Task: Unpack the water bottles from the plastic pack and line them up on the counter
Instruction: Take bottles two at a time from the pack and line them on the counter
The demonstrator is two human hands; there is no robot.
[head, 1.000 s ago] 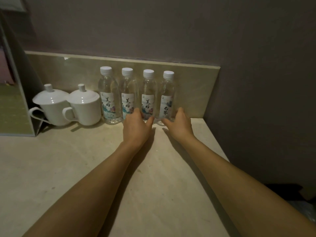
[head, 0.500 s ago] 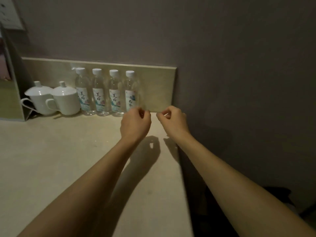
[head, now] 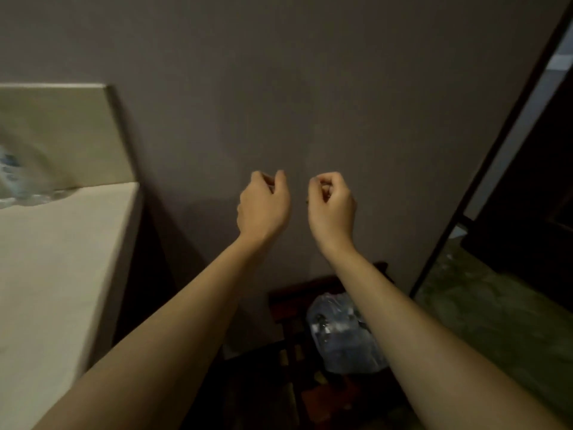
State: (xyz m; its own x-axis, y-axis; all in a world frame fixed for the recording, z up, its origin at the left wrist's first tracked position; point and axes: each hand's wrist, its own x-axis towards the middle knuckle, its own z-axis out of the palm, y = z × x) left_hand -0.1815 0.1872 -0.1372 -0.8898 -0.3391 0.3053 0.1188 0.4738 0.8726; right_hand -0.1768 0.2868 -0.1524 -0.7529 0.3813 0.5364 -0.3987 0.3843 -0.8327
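1. Mostly, the view is a plain grey-brown wall [head: 341, 88], which fills the frame from 10 to 2 o'clock and runs down behind both hands.
2. At 8 to 9 o'clock sits the pale counter [head: 52, 268], its right edge dropping off toward a dark gap; a beige backsplash [head: 59, 131] stands along its far side.
3. Both forearms rise from the bottom edge toward the centre, bare and nearly parallel, wrists bent slightly upward.
4. At 5 o'clock, low between the forearms, the plastic pack [head: 341, 333] shows as a crumpled, clear bluish film with pale glints inside; it lies on something dark and reddish, and the right forearm covers its right side. Whether bottles are in it cannot be told.
5. Just left of centre, the left hand [head: 263, 206] is held in the air in front of the wall, back toward the camera, its fingers curled loosely inward with the thumb near the forefinger; it holds nothing visible.
6. Just beside it, at centre right, the right hand [head: 331, 206] is curled into a loose fist, fingertips folded toward the palm, also holding nothing visible. The two hands are near but apart.
7. At 9 o'clock, cut by the frame edge, a water bottle [head: 14, 181] appears only as a motion-blurred clear shape with a blue-white label, standing at the back of the counter against the backsplash.
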